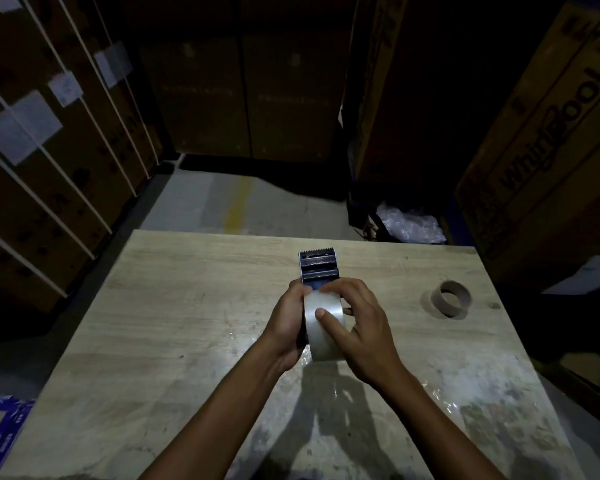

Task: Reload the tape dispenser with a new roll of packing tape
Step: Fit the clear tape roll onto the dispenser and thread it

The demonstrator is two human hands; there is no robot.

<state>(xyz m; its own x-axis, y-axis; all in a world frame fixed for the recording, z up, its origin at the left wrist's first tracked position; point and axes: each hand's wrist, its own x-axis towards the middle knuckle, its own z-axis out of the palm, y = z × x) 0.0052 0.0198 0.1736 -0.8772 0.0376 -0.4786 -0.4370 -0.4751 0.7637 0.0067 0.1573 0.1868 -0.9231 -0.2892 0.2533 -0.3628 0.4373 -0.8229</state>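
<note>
The packing tape roll (321, 327) is clasped between left hand (288, 322) and right hand (359, 327); the dispenser's serrated blade (317, 252) lies directly beyond it (long axis pointing away).

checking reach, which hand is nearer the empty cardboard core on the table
Right. The right hand is on the tape roll, closer to the empty core; the left hand is on the roll's far side.

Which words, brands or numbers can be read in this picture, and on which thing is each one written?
"Whirlpool": printed in large dark letters on the side of the cardboard box at the right.
White paper labels on the strapped cartons at the left: too blurred and dark to read.
Tape dispenser, roll of packing tape and empty cardboard core: no readable text.
</note>
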